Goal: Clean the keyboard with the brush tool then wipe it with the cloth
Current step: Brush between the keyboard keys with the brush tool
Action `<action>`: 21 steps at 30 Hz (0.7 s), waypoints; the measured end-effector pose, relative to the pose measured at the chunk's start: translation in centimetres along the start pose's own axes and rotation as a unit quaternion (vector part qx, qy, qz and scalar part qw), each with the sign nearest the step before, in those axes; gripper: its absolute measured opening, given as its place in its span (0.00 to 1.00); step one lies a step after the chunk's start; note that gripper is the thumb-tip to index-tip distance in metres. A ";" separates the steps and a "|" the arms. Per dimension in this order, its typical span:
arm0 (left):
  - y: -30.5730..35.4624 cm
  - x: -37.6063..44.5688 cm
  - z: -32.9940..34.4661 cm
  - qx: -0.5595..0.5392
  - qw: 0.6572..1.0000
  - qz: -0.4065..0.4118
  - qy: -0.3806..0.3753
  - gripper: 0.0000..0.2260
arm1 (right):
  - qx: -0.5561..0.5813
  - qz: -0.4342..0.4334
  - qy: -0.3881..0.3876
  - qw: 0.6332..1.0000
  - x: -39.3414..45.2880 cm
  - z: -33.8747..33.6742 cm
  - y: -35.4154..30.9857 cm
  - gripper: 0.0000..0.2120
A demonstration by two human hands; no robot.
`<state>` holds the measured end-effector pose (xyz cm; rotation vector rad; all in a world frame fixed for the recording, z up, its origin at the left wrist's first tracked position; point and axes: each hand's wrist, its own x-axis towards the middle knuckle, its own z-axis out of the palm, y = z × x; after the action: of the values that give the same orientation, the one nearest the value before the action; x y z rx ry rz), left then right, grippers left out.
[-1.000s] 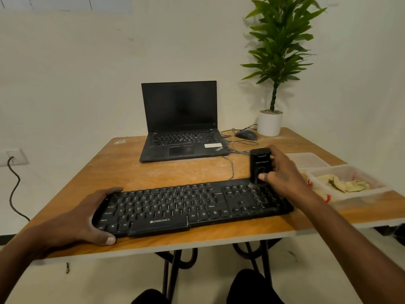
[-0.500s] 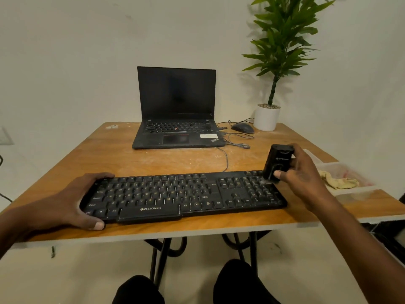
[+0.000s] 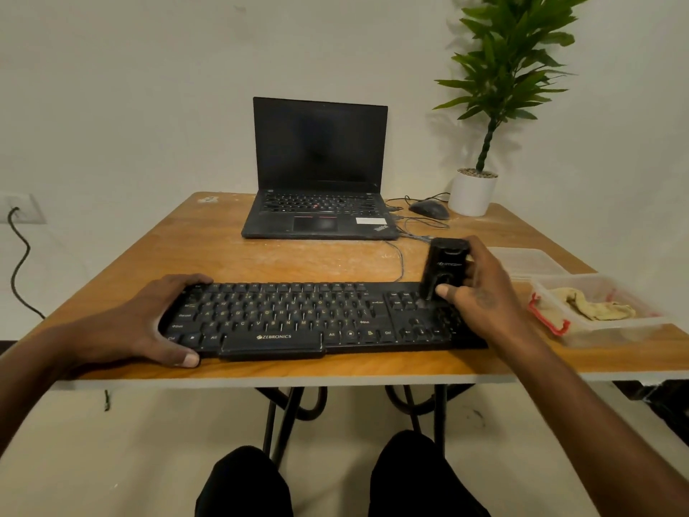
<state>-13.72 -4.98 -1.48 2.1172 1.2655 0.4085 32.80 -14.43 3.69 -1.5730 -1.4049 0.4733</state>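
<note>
1. A wall socket (image 3: pixel 22 207) at the far left is cut by the frame edge; a dark cord (image 3: pixel 18 266) hangs from it.
2. The left hand (image 3: pixel 149 322) grips the left end of the black keyboard (image 3: pixel 298 319), fingers curled over the far edge and thumb hooked under the near one — the same grip as a second ago. The key legends are too small to read; only ZEBRONICS shows.
3. The keyboard lies along the near edge of the wooden table (image 3: pixel 208 255).
4. An open laptop (image 3: pixel 320 173) sits at the back with its screen dark.
5. The right hand (image 3: pixel 481 292) holds the black brush tool (image 3: pixel 445 266) upright, thumb on its front face and fingers wrapped behind. Its lower end meets the keys at the keyboard's right block — the bristles are blurred and hard to make out. Half a second ago the tool was tilted at the right end; now it stands further in.
6. A mouse (image 3: pixel 428 209) and a potted plant (image 3: pixel 499 87) sit at the back right, the plant's top cut off.
7. The yellowish cloth (image 3: pixel 592 307) lies crumpled in a clear container (image 3: pixel 551 322) right of the keyboard, with a clear lid (image 3: pixel 529 261) behind.
</note>
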 end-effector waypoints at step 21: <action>1.9 -1.2 0.5 -0.026 0.999 -0.026 0.009 0.59 | 0.008 -0.075 -0.095 0.993 -0.8 9.4 -4.9 0.28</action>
<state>-12.79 -6.85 -0.52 2.0380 1.3039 0.4345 22.46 -12.05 2.91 -1.4262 -1.6451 0.5534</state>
